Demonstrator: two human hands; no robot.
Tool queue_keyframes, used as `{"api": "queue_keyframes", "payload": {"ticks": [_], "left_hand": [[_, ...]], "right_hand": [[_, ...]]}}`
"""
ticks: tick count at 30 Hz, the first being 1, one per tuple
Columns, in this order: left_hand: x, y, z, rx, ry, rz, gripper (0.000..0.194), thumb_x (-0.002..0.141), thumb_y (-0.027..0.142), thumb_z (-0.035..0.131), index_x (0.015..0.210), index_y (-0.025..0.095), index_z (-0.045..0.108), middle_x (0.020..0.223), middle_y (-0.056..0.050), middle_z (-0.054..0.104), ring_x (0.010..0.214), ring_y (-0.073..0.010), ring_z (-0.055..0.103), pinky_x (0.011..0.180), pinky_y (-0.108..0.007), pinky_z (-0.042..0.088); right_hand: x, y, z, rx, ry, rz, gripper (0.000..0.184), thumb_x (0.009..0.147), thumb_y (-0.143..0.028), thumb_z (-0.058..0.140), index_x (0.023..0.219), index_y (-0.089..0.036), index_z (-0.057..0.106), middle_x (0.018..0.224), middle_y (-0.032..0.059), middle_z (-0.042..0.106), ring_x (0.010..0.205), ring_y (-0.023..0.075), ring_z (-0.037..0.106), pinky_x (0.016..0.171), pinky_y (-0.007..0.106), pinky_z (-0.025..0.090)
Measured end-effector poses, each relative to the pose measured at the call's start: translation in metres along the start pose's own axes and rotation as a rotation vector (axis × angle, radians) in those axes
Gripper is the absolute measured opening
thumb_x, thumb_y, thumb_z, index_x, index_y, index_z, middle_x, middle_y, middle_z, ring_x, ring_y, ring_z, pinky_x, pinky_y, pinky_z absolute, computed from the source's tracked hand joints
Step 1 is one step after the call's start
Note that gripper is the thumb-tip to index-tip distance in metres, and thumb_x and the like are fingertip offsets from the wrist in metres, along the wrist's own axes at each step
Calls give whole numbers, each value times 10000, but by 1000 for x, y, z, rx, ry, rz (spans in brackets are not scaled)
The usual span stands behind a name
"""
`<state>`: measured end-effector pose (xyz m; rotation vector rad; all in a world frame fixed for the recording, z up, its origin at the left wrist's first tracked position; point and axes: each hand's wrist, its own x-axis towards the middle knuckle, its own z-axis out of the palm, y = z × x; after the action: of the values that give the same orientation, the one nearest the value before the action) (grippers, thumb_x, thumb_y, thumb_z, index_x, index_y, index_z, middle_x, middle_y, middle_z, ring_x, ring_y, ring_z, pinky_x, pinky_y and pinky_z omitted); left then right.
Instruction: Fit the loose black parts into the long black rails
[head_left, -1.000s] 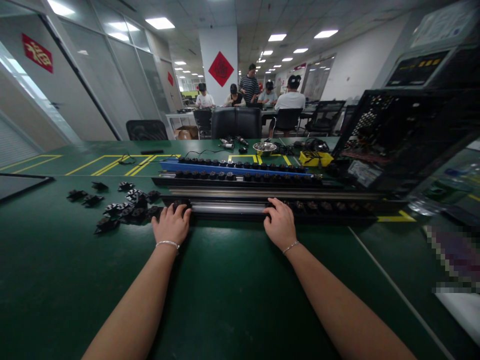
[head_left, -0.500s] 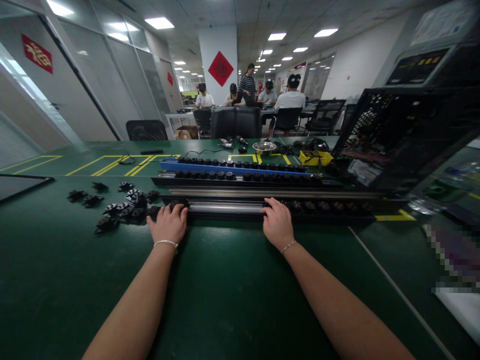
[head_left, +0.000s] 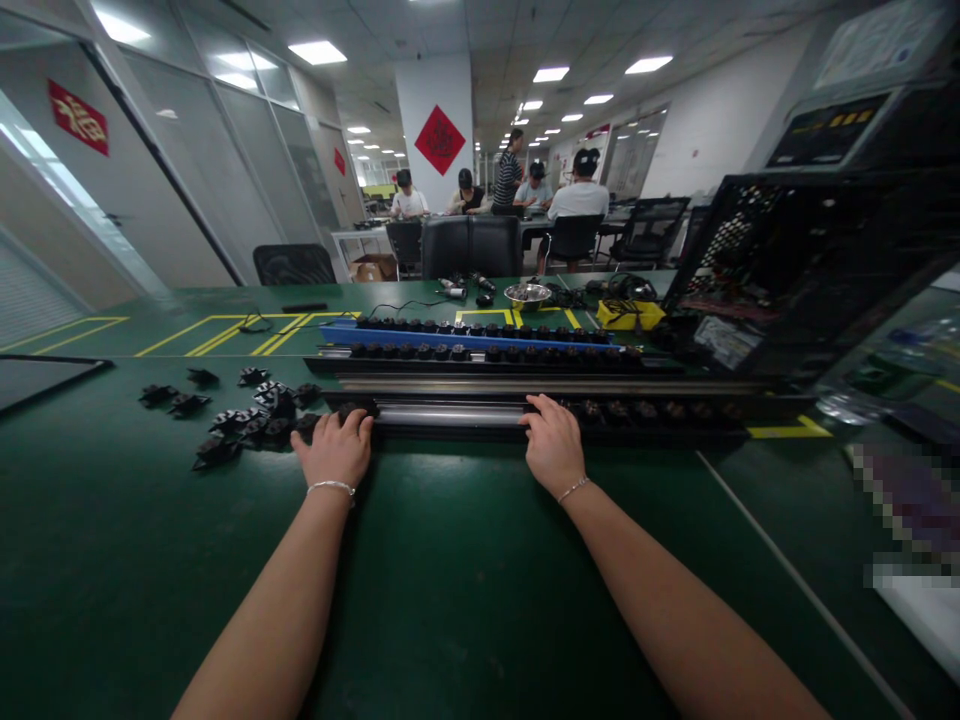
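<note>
A long black rail point(head_left: 450, 433) with a shiny metal strip point(head_left: 450, 414) lies crosswise in front of me. My left hand point(head_left: 337, 452) grips its left end, fingers bent over the edge beside a small black piece point(head_left: 355, 408). My right hand point(head_left: 553, 448) grips the rail further right, thumb and fingers curled onto it where the bare strip meets a row of black pieces point(head_left: 645, 411). What lies under the fingertips is partly hidden. Several loose black angular parts point(head_left: 255, 425) lie scattered to the left of my left hand.
Behind lie another metal-topped rail point(head_left: 480, 385), a rail with round black pieces point(head_left: 442, 352) and a blue rail point(head_left: 465, 336). Further back are a metal bowl point(head_left: 527, 295) and a yellow tray point(head_left: 631, 316). An open computer case point(head_left: 795, 260) stands right. Several people sit or stand in the background.
Both hands have shifted slightly left, and the front rail has slid a little left with them. The loose parts stay put on the table. A standing person in the background has turned.
</note>
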<state>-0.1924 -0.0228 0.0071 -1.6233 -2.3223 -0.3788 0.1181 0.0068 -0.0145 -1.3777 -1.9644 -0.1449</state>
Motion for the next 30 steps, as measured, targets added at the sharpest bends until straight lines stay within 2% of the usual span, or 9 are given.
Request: {"api": "queue_keyframes", "payload": {"ticks": [5,9,13,17,22,27,30], "left_hand": [[3,-11,-2,26,7,2,414,906,385,291,1131,272,619,1085,-129,612,1085,-277,521,903,-432,399],[9,-22,3,-8,-36,-83,433,901,388,278,1151,256,606,1059,-138,612,1013,-281,558,829,-396,444],[17,-30,14,-148,-176,-125,418,885,354,290,1152,238,590,1133,-130,600,1041,-260,566,877,-376,447],[21,-31,18,-183,-245,-161,400,859,401,331,1114,251,599,1195,-135,569,1096,-296,544,909,-443,438],[26,-34,18,-136,-227,-259,416,836,424,357,1124,248,599,1236,-167,530,1140,-359,502,900,-537,422],[28,-43,24,-140,-159,-350,440,843,376,340,1170,227,593,1410,-177,372,1262,-405,365,940,-594,366],[25,-39,24,-168,-38,-322,414,831,335,379,1155,199,597,1480,-158,275,1332,-396,260,986,-604,320]], "right_hand": [[0,0,0,-1,-1,-2,242,767,-68,439,830,-187,639,1245,103,579,1232,246,438,1015,459,306],[0,0,-1,-11,6,-8,239,765,-66,443,830,-186,639,1236,102,584,1222,245,448,1016,452,312],[-1,1,-1,-12,9,-16,235,761,-65,446,830,-181,638,1235,101,582,1225,246,443,1016,450,316],[-1,2,0,-8,14,-19,241,758,-65,442,829,-186,637,1239,101,579,1226,247,441,1014,458,318],[-1,-2,-2,-7,25,-13,239,751,-75,446,834,-185,642,1239,103,579,1244,247,426,1031,448,307],[0,-7,-4,-24,24,9,249,739,-78,437,826,-189,642,1242,100,574,1267,246,396,1038,443,300],[0,-10,-5,-59,16,10,233,741,-94,442,829,-185,637,1249,100,565,1270,250,383,1046,439,289]]}}
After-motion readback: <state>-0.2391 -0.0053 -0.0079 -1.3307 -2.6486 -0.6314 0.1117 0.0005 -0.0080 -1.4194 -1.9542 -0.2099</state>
